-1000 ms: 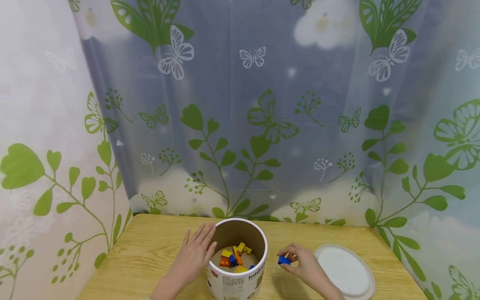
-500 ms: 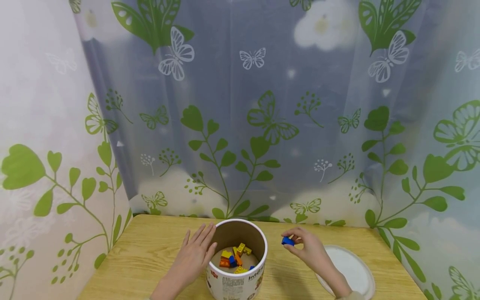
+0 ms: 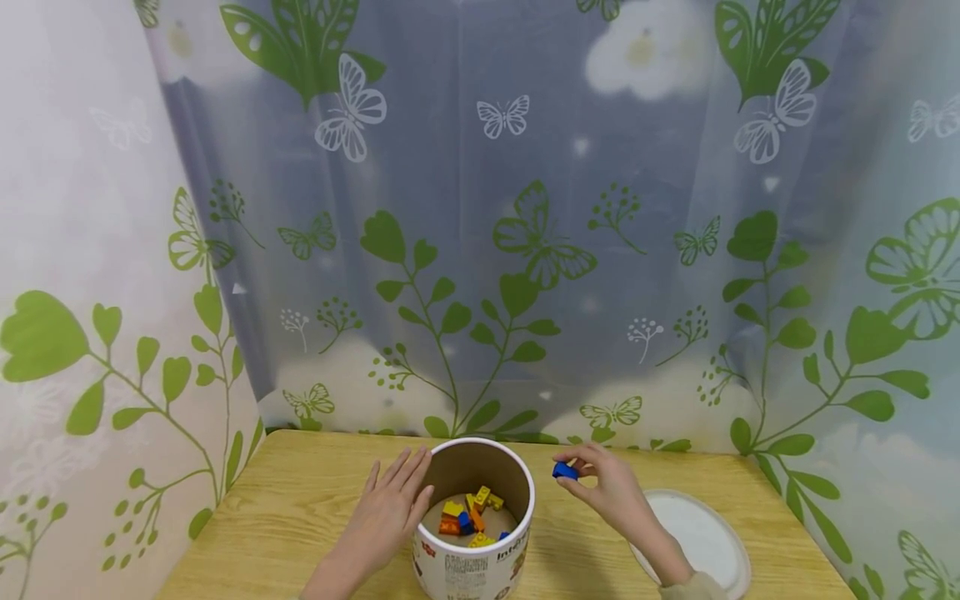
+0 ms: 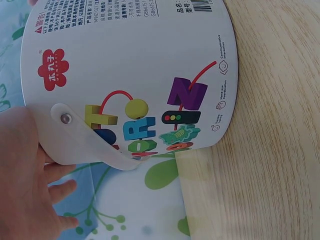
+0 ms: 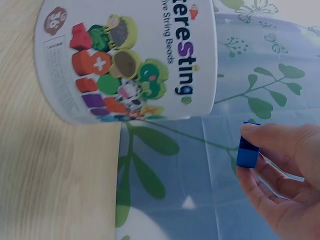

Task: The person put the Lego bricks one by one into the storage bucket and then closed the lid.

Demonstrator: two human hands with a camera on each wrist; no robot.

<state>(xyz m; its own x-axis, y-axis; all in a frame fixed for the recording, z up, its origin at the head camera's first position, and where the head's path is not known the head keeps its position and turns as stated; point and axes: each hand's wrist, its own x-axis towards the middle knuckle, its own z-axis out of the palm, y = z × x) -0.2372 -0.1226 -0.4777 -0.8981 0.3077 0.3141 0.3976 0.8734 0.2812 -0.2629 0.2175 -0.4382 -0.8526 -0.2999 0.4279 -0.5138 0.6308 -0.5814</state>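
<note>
A round white printed bucket (image 3: 468, 575) stands on the table, with several yellow, orange and blue toy bricks (image 3: 477, 521) lying at its bottom. My left hand (image 3: 382, 512) rests on the bucket's left rim, its fingers straight; the left wrist view shows the hand (image 4: 30, 185) by the bucket's strap handle (image 4: 95, 142). To the right of the bucket, my right hand (image 3: 611, 487) pinches a blue toy brick (image 3: 565, 471) between thumb and fingers, held in the air. In the right wrist view the brick (image 5: 247, 152) is apart from the bucket (image 5: 150, 30).
A white round lid (image 3: 701, 533) lies on the wooden table (image 3: 300, 475), partly behind my right forearm. A patterned curtain (image 3: 465, 250) with leaves and butterflies hangs along the table's back edge and sides.
My right hand has risen and moved farther back with the blue brick, then shifted slightly left towards the bucket. The left hand stays on the rim.
</note>
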